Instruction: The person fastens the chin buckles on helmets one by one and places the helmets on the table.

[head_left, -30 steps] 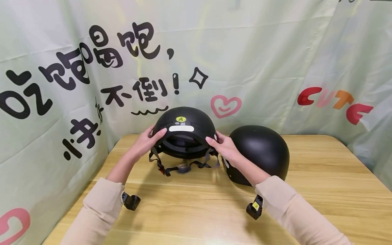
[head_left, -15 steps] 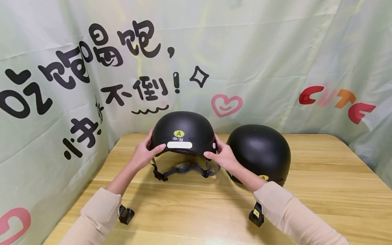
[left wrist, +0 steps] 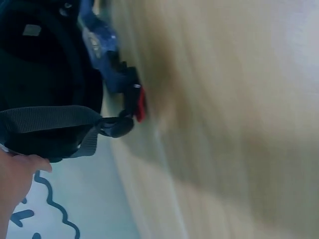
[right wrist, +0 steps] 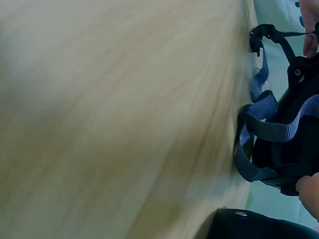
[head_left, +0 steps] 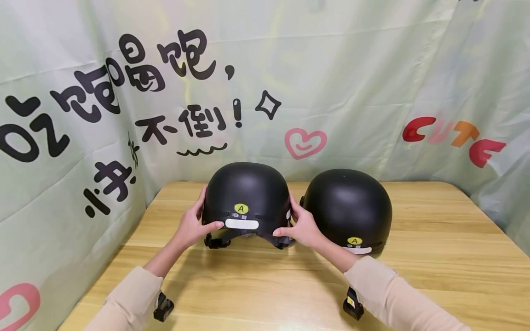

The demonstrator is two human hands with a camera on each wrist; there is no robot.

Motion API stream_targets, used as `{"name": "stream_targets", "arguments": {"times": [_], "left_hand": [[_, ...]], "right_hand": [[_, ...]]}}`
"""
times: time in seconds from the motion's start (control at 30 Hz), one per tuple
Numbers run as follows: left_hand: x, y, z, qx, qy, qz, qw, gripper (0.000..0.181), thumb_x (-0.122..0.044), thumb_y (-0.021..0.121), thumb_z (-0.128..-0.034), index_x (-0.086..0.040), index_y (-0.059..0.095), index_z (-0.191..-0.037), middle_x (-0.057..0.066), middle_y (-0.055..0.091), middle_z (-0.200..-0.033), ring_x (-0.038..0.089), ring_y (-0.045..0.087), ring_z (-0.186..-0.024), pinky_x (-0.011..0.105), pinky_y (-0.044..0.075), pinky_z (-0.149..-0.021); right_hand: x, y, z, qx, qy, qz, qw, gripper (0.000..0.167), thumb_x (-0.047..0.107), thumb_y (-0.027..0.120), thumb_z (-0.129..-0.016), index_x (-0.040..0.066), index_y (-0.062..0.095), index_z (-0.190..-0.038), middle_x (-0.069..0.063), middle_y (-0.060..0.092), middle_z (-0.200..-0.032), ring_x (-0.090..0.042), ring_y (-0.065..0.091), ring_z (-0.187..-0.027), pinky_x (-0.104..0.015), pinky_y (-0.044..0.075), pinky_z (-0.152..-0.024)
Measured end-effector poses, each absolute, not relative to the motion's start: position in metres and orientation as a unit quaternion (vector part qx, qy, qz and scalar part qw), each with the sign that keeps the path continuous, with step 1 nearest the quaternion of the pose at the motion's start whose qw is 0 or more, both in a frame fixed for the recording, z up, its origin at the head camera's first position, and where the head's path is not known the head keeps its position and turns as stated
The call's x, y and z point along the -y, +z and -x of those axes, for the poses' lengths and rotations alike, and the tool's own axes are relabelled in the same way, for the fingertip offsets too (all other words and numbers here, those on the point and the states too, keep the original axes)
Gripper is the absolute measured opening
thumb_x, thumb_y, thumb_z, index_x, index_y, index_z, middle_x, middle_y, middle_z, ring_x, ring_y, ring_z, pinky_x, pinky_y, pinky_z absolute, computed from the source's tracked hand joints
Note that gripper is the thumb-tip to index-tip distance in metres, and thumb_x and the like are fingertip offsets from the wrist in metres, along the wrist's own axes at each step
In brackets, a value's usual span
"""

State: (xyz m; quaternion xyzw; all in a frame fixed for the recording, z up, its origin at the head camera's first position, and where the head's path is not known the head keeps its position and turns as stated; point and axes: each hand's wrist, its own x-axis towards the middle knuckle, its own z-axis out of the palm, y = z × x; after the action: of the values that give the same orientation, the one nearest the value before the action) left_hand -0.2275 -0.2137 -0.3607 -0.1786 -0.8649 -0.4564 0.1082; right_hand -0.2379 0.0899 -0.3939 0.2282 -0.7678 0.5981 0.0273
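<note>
Both hands grip a matte black helmet (head_left: pixel 248 188) by its sides, crown up, with a yellow "A" sticker (head_left: pixel 241 208) and a white strip (head_left: pixel 242 224) facing me. My left hand (head_left: pixel 193 226) holds its left rim, thumb on the front. On the opposite rim is my right hand (head_left: pixel 304 226). In the left wrist view the dark hollow inside shows, with a chin strap (left wrist: pixel 55 118) and a red-marked buckle (left wrist: pixel 140 104) close to the tabletop. Loose straps (right wrist: pixel 271 130) hang under the helmet in the right wrist view. Whether they touch the table is unclear.
A second black helmet (head_left: pixel 348 207), also marked "A", sits crown up just right of the held one. Wooden table (head_left: pixel 256 294) extends in front of both. A printed cloth backdrop (head_left: pixel 352 92) stands behind and along the left side.
The held helmet has come down toward the table and tipped upright, so its inside no longer faces the head camera. Both hands moved down with it. The second helmet stayed put.
</note>
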Motion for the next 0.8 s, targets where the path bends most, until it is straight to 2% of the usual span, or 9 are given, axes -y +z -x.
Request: {"name": "stream_targets", "arguments": {"times": [0.27,0.4,0.47,0.57,0.67,0.73,0.8], "left_hand": [[0.217,-0.380,0.224,0.844,-0.483,0.201,0.119,0.109,-0.016,0.080,-0.0655,-0.011,0.012,-0.150,0.020,0.019,-0.153,0.040,0.025,-0.136,0.053,0.030,-0.103],[0.216,-0.386,0.222,0.841,-0.488,0.202,0.119,0.111,-0.011,0.081,-0.0633,-0.011,0.012,-0.150,0.020,0.021,-0.152,0.040,0.025,-0.136,0.053,0.032,-0.102],[0.215,-0.389,0.221,0.841,-0.491,0.195,0.117,0.112,-0.009,0.082,-0.0629,-0.012,0.012,-0.150,0.019,0.021,-0.152,0.039,0.026,-0.136,0.049,0.036,-0.100],[0.213,-0.394,0.218,0.838,-0.502,0.180,0.114,0.111,-0.006,0.082,-0.0626,-0.012,0.013,-0.150,0.018,0.022,-0.152,0.037,0.027,-0.135,0.030,0.043,-0.096],[0.211,-0.401,0.216,0.835,-0.513,0.169,0.109,0.111,-0.004,0.083,-0.0623,-0.008,0.014,-0.149,0.019,0.022,-0.152,0.037,0.027,-0.135,0.014,0.044,-0.087],[0.211,-0.405,0.214,0.831,-0.521,0.167,0.102,0.113,-0.003,0.083,-0.0616,-0.006,0.012,-0.149,0.020,0.021,-0.152,0.038,0.026,-0.135,0.013,0.044,-0.086],[0.211,-0.408,0.213,0.827,-0.528,0.165,0.099,0.114,-0.002,0.083,-0.0613,-0.004,0.010,-0.149,0.021,0.020,-0.152,0.038,0.025,-0.136,0.020,0.046,-0.087]], "right_hand": [[-0.089,-0.407,0.231,0.813,0.537,-0.214,0.074,0.123,0.062,0.074,-0.055,0.009,0.015,-0.149,-0.014,0.027,-0.150,-0.035,0.026,-0.137,-0.055,0.028,-0.107],[-0.089,-0.415,0.228,0.811,0.541,-0.214,0.068,0.123,0.063,0.073,-0.056,0.014,0.010,-0.150,-0.013,0.024,-0.151,-0.035,0.022,-0.139,-0.057,0.028,-0.106],[-0.089,-0.419,0.226,0.806,0.550,-0.213,0.060,0.123,0.060,0.075,-0.056,0.016,0.008,-0.151,-0.011,0.021,-0.152,-0.034,0.021,-0.139,-0.057,0.027,-0.107],[-0.087,-0.426,0.223,0.798,0.560,-0.219,0.047,0.123,0.051,0.079,-0.060,0.014,0.003,-0.151,-0.012,0.014,-0.154,-0.034,0.019,-0.140,-0.056,0.025,-0.108],[-0.086,-0.431,0.221,0.795,0.564,-0.219,0.041,0.124,0.043,0.082,-0.061,0.012,0.002,-0.150,-0.014,0.010,-0.155,-0.033,0.020,-0.139,-0.053,0.028,-0.107],[-0.085,-0.433,0.222,0.796,0.562,-0.221,0.043,0.124,0.041,0.083,-0.062,0.010,0.002,-0.150,-0.015,0.011,-0.155,-0.033,0.023,-0.138,-0.052,0.033,-0.104],[-0.086,-0.432,0.222,0.798,0.559,-0.220,0.045,0.124,0.041,0.083,-0.060,0.010,0.003,-0.150,-0.014,0.011,-0.155,-0.033,0.024,-0.137,-0.051,0.034,-0.104]]}}
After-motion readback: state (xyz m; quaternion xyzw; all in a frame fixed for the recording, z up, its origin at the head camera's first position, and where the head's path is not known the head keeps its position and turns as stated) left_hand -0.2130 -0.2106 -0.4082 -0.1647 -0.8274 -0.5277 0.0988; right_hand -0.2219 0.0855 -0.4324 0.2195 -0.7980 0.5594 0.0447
